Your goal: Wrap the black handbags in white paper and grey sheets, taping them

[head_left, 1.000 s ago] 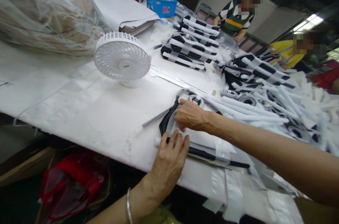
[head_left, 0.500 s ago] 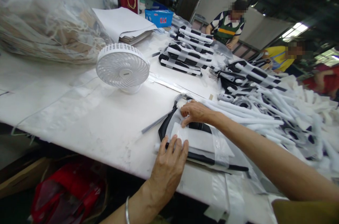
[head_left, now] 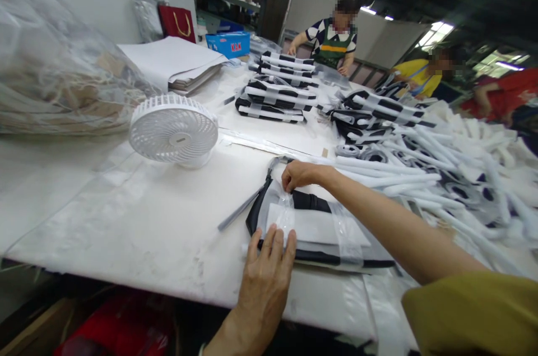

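A black and grey bag (head_left: 311, 203) lies flat on the table in front of me, with a white sheet (head_left: 317, 226) across its top. One clear plastic strip (head_left: 348, 237) wraps over its right part. Another clear strip (head_left: 286, 207) runs over the left part, and the closed fingers of my right hand (head_left: 300, 175) pinch its far end. My left hand (head_left: 268, 269) rests with fingers stretched out on the bag's near edge and the strip's lower end. From the bag's left side a grey strap (head_left: 239, 210) sticks out over the tabletop.
A white fan (head_left: 174, 129) stands left of the bag. Beyond are stacked wrapped bundles (head_left: 273, 101), a blue box (head_left: 228, 45) and paper sheets (head_left: 168, 59). White rolls (head_left: 386, 179) pile up on the right. A large plastic sack (head_left: 63, 81) sits at left; other people work behind.
My right hand has closed further and shifted slightly toward the far side, drawing the clear strip straighter. My left hand stays on the near edge. The camera view has turned.
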Demonstrator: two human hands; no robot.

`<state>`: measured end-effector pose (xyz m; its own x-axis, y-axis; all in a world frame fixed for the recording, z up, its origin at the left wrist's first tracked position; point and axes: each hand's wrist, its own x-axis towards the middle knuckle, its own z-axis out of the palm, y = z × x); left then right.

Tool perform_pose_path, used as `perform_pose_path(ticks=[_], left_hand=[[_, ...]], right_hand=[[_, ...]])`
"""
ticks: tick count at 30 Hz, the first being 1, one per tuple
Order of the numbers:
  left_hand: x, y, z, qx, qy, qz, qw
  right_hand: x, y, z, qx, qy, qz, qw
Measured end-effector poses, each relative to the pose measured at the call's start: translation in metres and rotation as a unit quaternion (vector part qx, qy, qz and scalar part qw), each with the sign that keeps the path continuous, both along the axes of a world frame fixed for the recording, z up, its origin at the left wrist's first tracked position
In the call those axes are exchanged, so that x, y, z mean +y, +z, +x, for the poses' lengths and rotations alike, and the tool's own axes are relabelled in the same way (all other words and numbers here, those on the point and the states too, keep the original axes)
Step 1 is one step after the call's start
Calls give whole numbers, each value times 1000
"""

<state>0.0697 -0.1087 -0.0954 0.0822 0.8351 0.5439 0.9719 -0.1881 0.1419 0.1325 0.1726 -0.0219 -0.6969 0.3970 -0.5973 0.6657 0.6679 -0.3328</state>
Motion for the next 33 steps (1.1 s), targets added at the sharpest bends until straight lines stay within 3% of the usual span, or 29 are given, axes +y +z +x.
perform_pose_path(ticks=[6,11,16,18,21,23,26,33], left_hand=[[2,0,-1,8,-4,-1,1000],[5,3,-2,22,-8,-11,1000],[12,31,-14,-6,-47,-90,995],[24,46,-24,-7,-55,-134,989],[58,58,-41,27,-70,-126,989],[85,57,-51,63,-117,-122,984],[121,49,-59,91,-149,-178,969],[151,40,-58,92,-86,-236,963]], right_hand=[[-7,-3,7,48,-22,44,998],[-34,17,24,135,-81,144,977],[-74,25,45,180,-124,226,949],[-87,16,51,173,-139,241,945],[-99,-4,56,186,-166,247,937],[-103,-15,58,209,-187,248,927],[-106,-23,61,247,-200,234,919],[-108,-27,62,228,-214,252,916]])
